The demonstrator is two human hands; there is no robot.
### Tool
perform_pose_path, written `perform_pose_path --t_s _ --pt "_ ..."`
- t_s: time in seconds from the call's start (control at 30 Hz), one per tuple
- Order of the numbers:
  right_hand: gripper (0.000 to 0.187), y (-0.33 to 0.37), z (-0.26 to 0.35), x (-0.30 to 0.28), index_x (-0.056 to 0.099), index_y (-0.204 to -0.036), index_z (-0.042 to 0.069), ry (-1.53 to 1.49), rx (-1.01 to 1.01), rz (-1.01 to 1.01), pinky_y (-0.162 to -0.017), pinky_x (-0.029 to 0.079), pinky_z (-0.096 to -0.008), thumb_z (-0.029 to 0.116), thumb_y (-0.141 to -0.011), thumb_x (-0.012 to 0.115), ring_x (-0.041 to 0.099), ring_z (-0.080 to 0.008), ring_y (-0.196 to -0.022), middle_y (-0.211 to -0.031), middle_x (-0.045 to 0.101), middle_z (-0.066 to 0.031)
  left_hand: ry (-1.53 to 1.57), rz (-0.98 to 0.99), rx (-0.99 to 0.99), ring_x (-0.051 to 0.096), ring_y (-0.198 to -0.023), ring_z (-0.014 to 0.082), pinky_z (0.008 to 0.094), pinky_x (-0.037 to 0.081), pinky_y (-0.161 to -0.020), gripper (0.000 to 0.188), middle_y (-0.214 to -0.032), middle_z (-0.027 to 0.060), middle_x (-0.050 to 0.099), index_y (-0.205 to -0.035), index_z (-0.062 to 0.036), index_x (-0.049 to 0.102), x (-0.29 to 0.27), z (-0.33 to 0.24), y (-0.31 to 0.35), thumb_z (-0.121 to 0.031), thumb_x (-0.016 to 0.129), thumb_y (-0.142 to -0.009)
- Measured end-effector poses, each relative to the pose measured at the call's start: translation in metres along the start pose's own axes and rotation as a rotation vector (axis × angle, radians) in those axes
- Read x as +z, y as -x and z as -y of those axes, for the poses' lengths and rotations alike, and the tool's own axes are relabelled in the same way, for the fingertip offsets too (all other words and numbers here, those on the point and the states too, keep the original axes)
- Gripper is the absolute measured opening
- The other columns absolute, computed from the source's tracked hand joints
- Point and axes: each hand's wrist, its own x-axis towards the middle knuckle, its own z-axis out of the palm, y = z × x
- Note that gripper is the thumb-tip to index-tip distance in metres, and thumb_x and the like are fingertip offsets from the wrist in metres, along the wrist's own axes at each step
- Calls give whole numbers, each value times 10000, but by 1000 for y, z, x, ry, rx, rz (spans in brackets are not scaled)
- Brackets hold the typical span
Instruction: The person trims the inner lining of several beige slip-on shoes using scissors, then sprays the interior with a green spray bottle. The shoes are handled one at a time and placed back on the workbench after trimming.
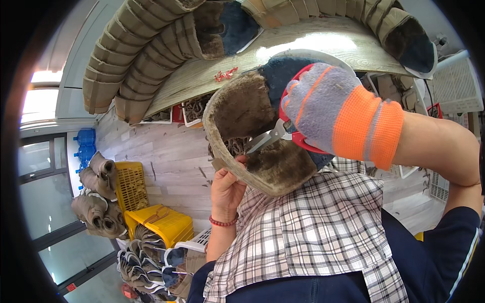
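My bare left hand [228, 186], a red bead bracelet at its wrist, pinches the near edge of a boot upper [217, 132] with brown fleecy lining and a blue inner part. The upper is spread wide in front of my lap. In a grey and orange knit glove, my right hand [318, 103] is wrapped round red-handled scissors [270, 137]. Their blades point down and left into the upper's opening, close to the left fingertips. Part of the handles is hidden under the glove.
Long nested rows of similar uppers [136, 50] lie along the wooden table [313, 43], with red scraps [226, 74] near its edge. Yellow crates [159, 224] and piled uppers [144, 265] stand on the floor at left. A white crate [457, 83] is at far right.
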Motion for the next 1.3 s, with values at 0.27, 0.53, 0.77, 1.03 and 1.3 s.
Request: perform_pose_path --t_s 0.27,0.53,0.77,1.03,1.3 --pt "231 13 -5 -9 638 -820 90 67 52 77 -654 498 -318 263 -680 702 623 -194 -762 -801 624 -57 -7 59 -27 628 -949 202 320 521 -849 294 -1106 164 607 -1120 78 553 2 -2 -11 2 591 -838" --pt "344 59 -25 -1 616 -878 80 -297 323 -266 -668 488 -337 228 -607 769 609 -263 -761 -815 625 -77 -24 29 47 630 -929 203 324 523 -846 234 -1103 165 610 -1060 58 599 4 0 -6 -15 597 -838" --pt "415 72 -5 0 556 -1012 -26 -1116 556 -481 -694 473 -248 128 -700 783 554 -85 -751 -815 594 -45 -138 99 27 620 -956 213 323 508 -849 221 -1117 163 607 -1051 52 606 34 -9 -21 13 585 -835" --pt "452 81 23 21 544 -1107 -21 -1303 697 -843 -756 497 -280 181 -753 738 617 -162 -866 -963 638 -106 -1015 224 417 570 -990 169 287 453 -888 221 -1154 101 551 -1045 1 557 140 -2 -51 10 597 -828" --pt "304 80 18 111 542 -965 -11 -934 694 -793 -588 436 -323 130 -759 714 508 -156 -647 -744 562 -121 -374 -127 28 540 -1077 212 338 406 -948 456 -1151 146 579 -1167 63 513 -13 32 -37 -320 524 -919"
